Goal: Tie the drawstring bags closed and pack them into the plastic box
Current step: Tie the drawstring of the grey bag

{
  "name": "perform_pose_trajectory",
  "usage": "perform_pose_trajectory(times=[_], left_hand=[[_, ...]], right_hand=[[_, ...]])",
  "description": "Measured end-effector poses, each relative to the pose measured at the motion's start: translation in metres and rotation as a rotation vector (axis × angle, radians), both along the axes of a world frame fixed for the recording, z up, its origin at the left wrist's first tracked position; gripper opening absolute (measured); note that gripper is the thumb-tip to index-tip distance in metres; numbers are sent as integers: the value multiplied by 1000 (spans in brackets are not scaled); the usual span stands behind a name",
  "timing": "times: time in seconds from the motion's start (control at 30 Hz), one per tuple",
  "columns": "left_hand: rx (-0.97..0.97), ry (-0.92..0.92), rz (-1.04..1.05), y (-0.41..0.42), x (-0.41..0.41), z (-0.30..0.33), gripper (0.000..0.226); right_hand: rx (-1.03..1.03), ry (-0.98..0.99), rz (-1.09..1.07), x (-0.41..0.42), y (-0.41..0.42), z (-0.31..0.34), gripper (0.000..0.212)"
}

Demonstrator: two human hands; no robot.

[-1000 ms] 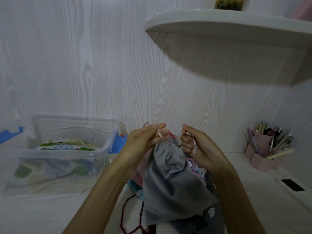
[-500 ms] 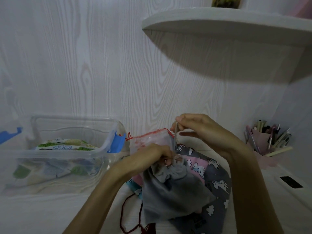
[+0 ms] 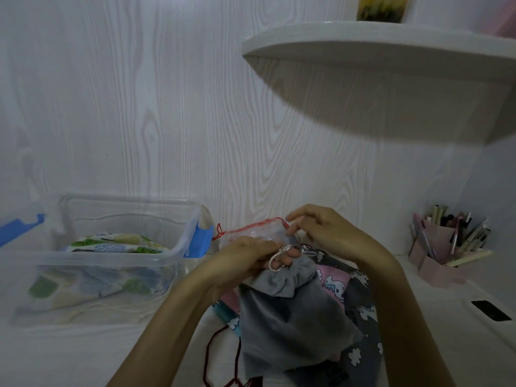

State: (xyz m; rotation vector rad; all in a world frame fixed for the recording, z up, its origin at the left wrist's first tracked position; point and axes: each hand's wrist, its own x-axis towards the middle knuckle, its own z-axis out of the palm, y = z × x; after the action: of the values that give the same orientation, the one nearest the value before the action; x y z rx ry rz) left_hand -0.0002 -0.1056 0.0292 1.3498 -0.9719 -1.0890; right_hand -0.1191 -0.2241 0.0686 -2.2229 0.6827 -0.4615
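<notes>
From the head view, the left hand (image 3: 251, 254) is gripping the gathered neck of the grey drawstring bag (image 3: 290, 311), probably keeping the mouth cinched, while the right hand (image 3: 321, 233) is pinching the pale cord (image 3: 279, 256) just above it, apparently forming a knot. The bag is hanging near the middle, over a pile of patterned bags (image 3: 354, 303). The plastic box (image 3: 117, 258) is sitting to the left, already holding a leaf-print bag (image 3: 117, 243).
</notes>
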Motion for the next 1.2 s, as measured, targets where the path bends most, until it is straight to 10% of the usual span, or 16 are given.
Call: perform_pose_trajectory(times=[1.2], left_hand=[[-114, -203, 185, 11, 6, 9, 25]], right_hand=[[-135, 41, 292, -19, 11, -2, 27]])
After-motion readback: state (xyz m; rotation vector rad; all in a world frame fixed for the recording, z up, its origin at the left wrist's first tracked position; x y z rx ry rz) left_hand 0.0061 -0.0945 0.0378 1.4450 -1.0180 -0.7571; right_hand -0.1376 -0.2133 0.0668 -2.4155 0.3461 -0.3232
